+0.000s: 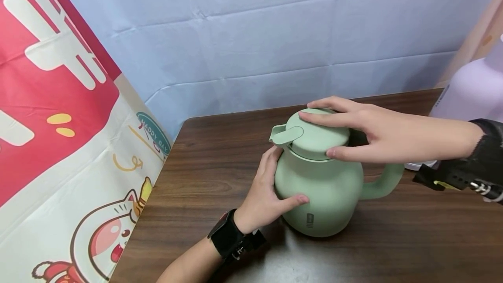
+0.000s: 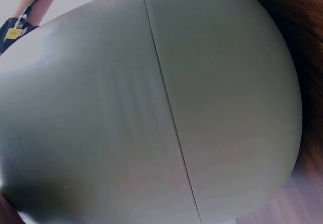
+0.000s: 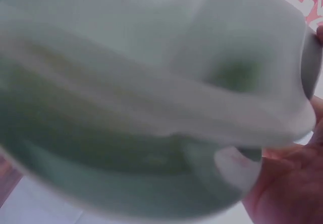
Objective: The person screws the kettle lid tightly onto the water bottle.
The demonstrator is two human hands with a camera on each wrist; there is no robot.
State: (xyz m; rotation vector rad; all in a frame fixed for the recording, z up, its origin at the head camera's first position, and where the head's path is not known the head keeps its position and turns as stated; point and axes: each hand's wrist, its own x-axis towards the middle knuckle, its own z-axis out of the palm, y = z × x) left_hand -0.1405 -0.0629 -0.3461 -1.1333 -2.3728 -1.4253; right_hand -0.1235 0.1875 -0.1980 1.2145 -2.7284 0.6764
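A pale green thermos jug (image 1: 320,191) stands upright on the wooden table, its spout pointing left and its handle (image 1: 383,184) to the right. My left hand (image 1: 267,195) holds the jug's round body from the left, thumb across the front and fingers behind the side. My right hand (image 1: 353,121) grips the round lid (image 1: 320,136) from above, fingers over its far side and thumb at its near edge. The lid sits on the jug's neck. In the left wrist view the jug's body (image 2: 232,93) fills most of the frame; the right wrist view is blurred.
A lilac bottle (image 1: 471,86) stands at the right, behind my right forearm. The wooden table (image 1: 204,169) runs up to a pale blue cloth backdrop (image 1: 235,43). A printed cartoon sheet (image 1: 70,178) hangs along the table's left edge.
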